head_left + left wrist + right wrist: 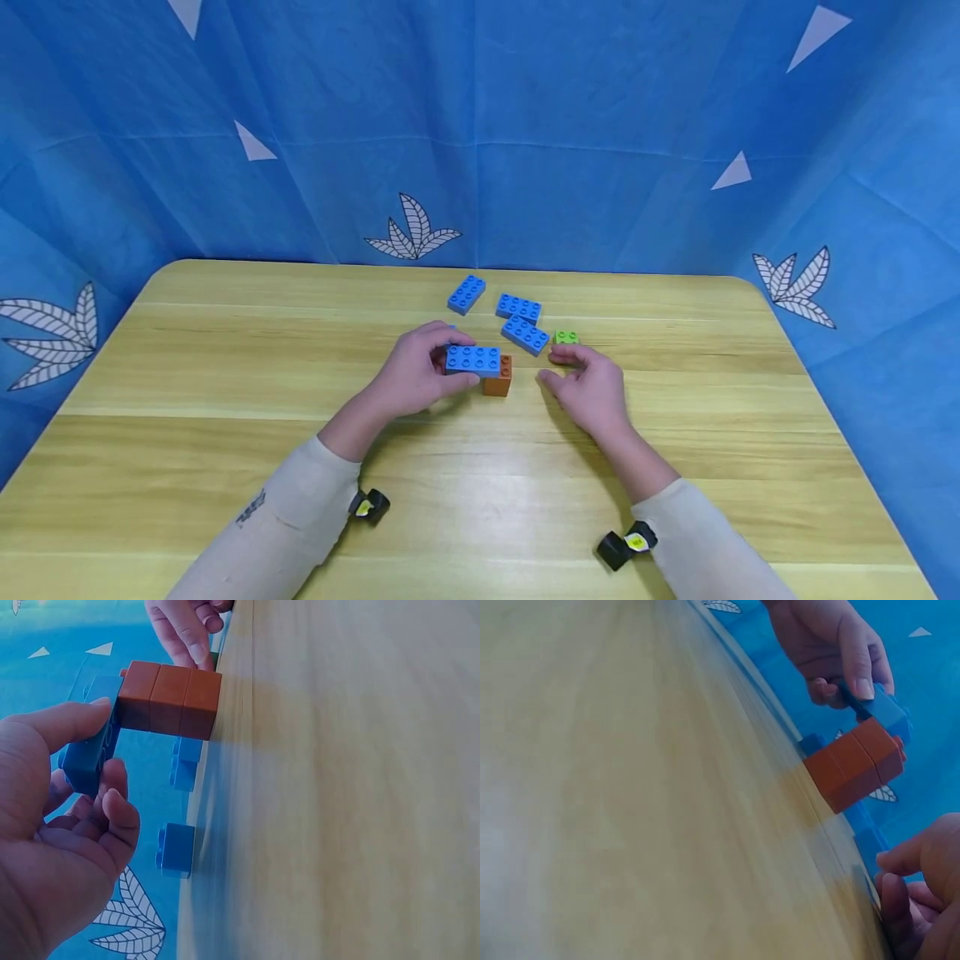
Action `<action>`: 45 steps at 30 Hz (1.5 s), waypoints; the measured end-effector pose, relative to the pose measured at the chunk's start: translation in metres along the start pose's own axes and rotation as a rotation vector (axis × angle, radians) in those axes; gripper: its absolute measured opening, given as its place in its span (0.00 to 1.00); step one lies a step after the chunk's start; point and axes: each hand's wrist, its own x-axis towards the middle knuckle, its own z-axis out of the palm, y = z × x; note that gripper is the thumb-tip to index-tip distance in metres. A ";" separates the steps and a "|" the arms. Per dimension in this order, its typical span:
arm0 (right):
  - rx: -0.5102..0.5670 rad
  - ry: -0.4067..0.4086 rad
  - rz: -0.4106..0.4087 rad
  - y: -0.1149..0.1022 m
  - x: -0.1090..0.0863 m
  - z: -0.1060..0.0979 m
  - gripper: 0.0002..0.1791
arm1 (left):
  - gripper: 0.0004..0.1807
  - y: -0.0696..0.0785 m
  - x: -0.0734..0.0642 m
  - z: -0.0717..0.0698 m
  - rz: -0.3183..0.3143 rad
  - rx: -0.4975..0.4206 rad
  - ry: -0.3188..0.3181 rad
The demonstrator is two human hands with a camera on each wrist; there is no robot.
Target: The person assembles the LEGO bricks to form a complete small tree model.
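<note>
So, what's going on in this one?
A person's left hand holds a blue brick at the top of an orange stack; whether it is pressed home is hard to tell. The right hand appears to hold nothing, close by a green brick. Other blue bricks lie farther back on the table.

Wood tbl (450,517) w/ loose blue bricks (525,334), green brick (566,337) & upright brown stack (497,386)

Left hand (414,368): pinches between thumb (459,383) and bent fingers (448,336).
Right hand (592,387): curves loosely, thumb and forefinger apart in the head view.
Left arm (281,517): reaches forward, angling inward.
Right arm (708,542): mirrors it, sleeved below a bare wrist (637,458).
</note>
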 end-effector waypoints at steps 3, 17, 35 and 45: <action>-0.016 0.015 0.000 0.001 0.004 0.001 0.22 | 0.21 0.000 0.000 0.000 0.000 0.000 0.000; -0.095 0.115 0.002 -0.001 0.020 0.014 0.33 | 0.20 0.001 0.002 0.000 0.013 -0.006 0.001; 0.053 0.066 0.001 -0.001 0.018 0.012 0.18 | 0.20 -0.001 0.000 -0.002 -0.002 0.022 0.022; 0.313 -0.028 0.028 -0.007 0.001 -0.001 0.19 | 0.20 -0.003 -0.002 -0.003 -0.004 0.001 0.025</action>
